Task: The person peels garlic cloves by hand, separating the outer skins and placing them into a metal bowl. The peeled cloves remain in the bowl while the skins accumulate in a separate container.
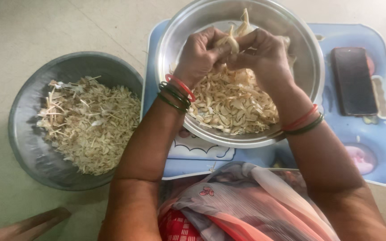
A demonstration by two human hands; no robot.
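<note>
Left hand (200, 52) and right hand (264, 53): fingers pressed together, jointly pinching one garlic bulb (235, 38) above the steel bowl (307, 67). Peeled cloves (231, 105) heaped in that bowl's near half. Dry skins (92, 122) fill much of the grey basin (27, 147) (so peeling looks well advanced; what remains is hidden). Phone (354, 80) lies near the bowl's right rim; open floor lies left of the basin.

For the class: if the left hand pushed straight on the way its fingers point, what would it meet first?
Most likely the pale garlic piece pinched between both hands, then the right hand. The left hand points rightwards over the steel bowl; depth is unclear.
</note>
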